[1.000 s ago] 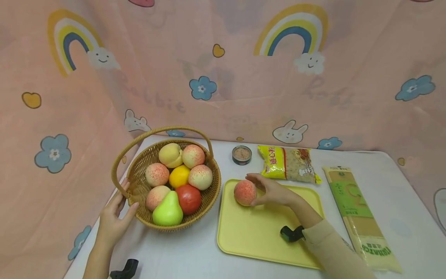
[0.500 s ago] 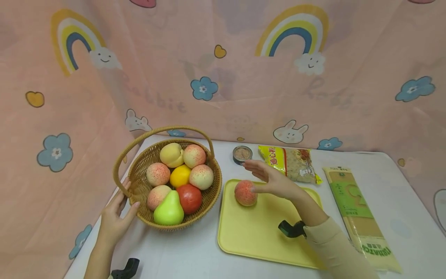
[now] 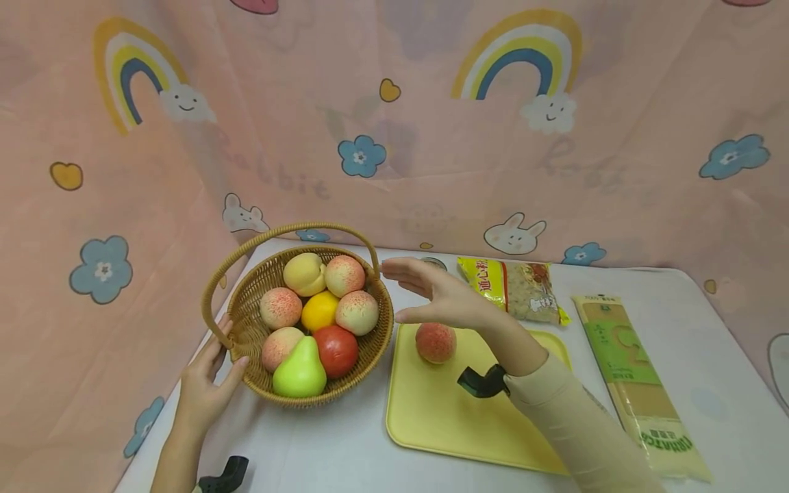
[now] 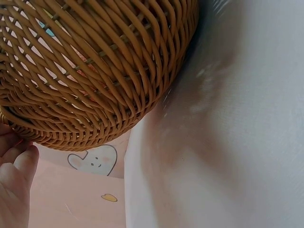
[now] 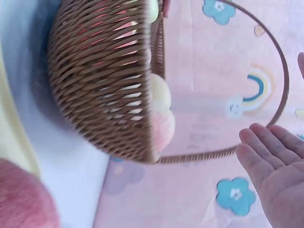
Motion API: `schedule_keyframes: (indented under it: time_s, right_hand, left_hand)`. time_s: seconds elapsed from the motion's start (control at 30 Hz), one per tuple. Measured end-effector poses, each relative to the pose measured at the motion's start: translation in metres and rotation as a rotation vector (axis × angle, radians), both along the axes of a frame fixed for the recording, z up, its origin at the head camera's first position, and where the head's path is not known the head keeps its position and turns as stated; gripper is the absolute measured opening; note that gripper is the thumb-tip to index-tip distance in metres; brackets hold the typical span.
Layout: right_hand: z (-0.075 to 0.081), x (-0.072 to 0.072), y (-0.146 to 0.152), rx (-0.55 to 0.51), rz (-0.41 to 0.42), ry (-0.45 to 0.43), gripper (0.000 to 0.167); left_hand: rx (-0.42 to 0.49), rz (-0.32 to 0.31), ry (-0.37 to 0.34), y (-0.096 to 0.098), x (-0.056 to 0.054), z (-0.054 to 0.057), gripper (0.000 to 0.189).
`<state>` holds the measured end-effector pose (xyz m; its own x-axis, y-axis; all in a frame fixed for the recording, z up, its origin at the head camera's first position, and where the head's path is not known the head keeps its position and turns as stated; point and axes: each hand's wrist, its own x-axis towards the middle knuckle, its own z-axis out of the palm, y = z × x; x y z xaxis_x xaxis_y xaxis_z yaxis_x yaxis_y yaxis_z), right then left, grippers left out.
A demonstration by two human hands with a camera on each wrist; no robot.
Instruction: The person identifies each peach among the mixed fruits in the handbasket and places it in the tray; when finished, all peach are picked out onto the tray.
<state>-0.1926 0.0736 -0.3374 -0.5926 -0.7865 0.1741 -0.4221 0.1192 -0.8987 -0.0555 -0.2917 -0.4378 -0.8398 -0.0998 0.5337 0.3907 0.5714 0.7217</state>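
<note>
In the head view a wicker basket (image 3: 364, 366) with a tall handle stands on the left of the table. Inside lie a green pear (image 3: 300, 370), a red apple-like fruit (image 3: 335, 351), a yellow fruit (image 3: 319, 311) and several peaches (image 3: 281, 308). My left hand (image 3: 203, 383) grips the basket's left rim by the handle's foot, thumb in front and fingers behind. Fingers straight and thumb apart, my right hand (image 3: 440, 294) is at the basket's right rim, holding nothing. One pink peach (image 3: 435, 343) sits on the yellow tray (image 3: 456, 418) below that hand.
Behind my right hand lie a yellow pasta bag (image 3: 524, 291) and a small round container (image 3: 435, 263), mostly covered by the hand. A long noodle packet (image 3: 641, 387) lies at the right. A patterned pink cloth (image 3: 419, 185) rises behind the white table.
My right hand has let go of the pink peach, leaving it on the tray, and has moved up and left to the basket. My left hand stays on the rim.
</note>
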Motion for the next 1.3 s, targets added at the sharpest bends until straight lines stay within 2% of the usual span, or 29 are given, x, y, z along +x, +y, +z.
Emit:
schedule_keyframes:
  time_s: [0.17, 0.37, 0.67, 0.87, 1.0, 1.2, 1.3]
  right_hand:
    - [0.017, -0.006, -0.028, 0.035, 0.039, -0.015, 0.071]
    - [0.022, -0.021, -0.068, 0.078, 0.091, -0.059, 0.069]
    - [0.019, -0.037, -0.109, 0.125, 0.094, 0.010, 0.071]
    - [0.016, -0.048, -0.130, 0.237, 0.060, 0.049, 0.075]
    - [0.013, -0.056, -0.140, 0.278, 0.050, 0.043, 0.072]
    - [0.009, -0.066, -0.153, 0.317, 0.016, -0.015, 0.073]
    - [0.005, -0.070, -0.161, 0.366, -0.003, 0.035, 0.074]
  left_hand:
    - [0.003, -0.022, 0.032, 0.000, 0.000, -0.001, 0.065]
    - [-0.021, -0.010, 0.040, -0.001, -0.002, -0.002, 0.066]
    - [-0.067, 0.016, 0.050, -0.002, -0.005, -0.004, 0.066]
    - [-0.039, 0.006, 0.018, -0.003, -0.004, -0.003, 0.067]
    - [-0.031, 0.013, 0.009, -0.003, -0.004, -0.003, 0.067]
    - [-0.018, 0.021, 0.016, -0.001, -0.004, -0.001, 0.065]
    - [-0.017, 0.026, 0.011, -0.001, -0.002, -0.001, 0.065]
